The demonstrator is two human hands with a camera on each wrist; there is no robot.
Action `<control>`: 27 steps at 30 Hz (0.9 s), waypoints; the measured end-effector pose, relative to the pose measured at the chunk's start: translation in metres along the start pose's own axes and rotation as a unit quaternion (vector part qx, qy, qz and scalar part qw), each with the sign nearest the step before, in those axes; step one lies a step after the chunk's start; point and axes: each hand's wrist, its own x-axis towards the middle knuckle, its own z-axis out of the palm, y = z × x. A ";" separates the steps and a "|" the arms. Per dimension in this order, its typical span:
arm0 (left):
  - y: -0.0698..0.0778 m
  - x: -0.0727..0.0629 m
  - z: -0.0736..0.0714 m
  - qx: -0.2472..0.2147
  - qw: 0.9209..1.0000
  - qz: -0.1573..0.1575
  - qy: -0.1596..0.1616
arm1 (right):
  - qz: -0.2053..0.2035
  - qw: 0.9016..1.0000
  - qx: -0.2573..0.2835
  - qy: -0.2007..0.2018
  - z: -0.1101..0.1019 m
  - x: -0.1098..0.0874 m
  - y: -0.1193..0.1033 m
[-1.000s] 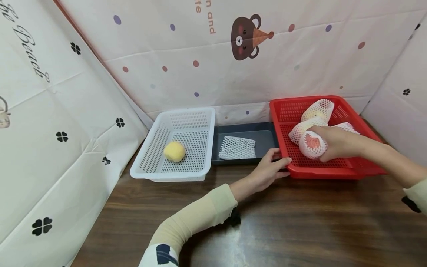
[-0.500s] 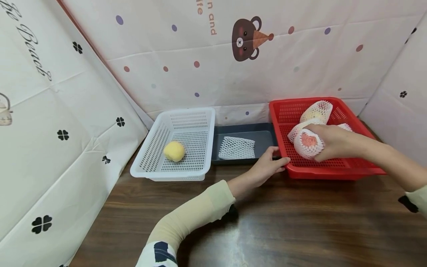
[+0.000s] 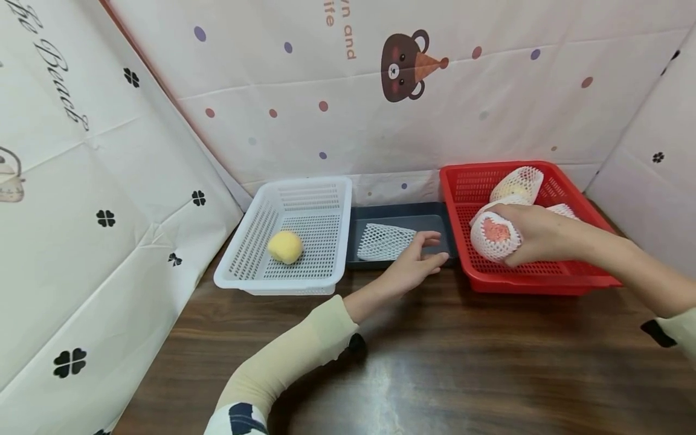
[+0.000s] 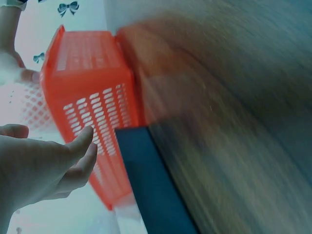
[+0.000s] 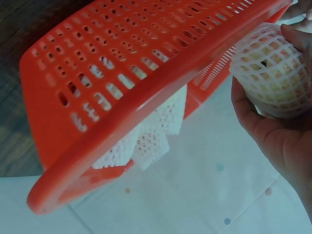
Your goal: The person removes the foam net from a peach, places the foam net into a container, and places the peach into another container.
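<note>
My right hand (image 3: 530, 234) grips a fruit in a white foam net (image 3: 495, 236), above the left part of the red basket (image 3: 524, 281). Its bare end looks pinkish red; through the net in the right wrist view, the fruit (image 5: 275, 68) shows yellowish with reddish mottling. More net-wrapped fruit (image 3: 519, 184) lies in the basket, partly hidden by my hand. My left hand (image 3: 410, 266) hangs over the front of the dark tray (image 3: 435, 220), fingers loosely bent and holding nothing. Behind its fingers lies a flat foam net (image 3: 383, 241) in the tray.
A white basket (image 3: 283, 283) stands left of the dark tray, with one bare yellow fruit (image 3: 285, 247) inside. All three containers stand along the back of the brown wooden table (image 3: 435, 362). Printed white cloth (image 3: 272, 72) hangs behind and at both sides.
My left hand has let go of the red basket's rim and moved left over the dark tray. My right hand has shifted slightly left with the netted fruit.
</note>
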 end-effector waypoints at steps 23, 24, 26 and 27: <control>0.001 -0.052 -0.053 0.042 0.998 0.034 0.032 | -0.067 0.996 0.054 0.028 0.013 0.017 -0.055; 0.001 -0.054 -0.055 0.045 0.998 0.035 0.034 | -0.072 0.995 0.055 0.028 0.015 0.018 -0.058; 0.002 -0.058 -0.059 0.053 0.997 0.038 0.040 | -0.079 0.995 0.063 0.025 0.020 0.021 -0.063; 0.002 -0.060 -0.061 0.059 0.997 0.040 0.041 | -0.081 0.994 0.068 0.022 0.023 0.023 -0.066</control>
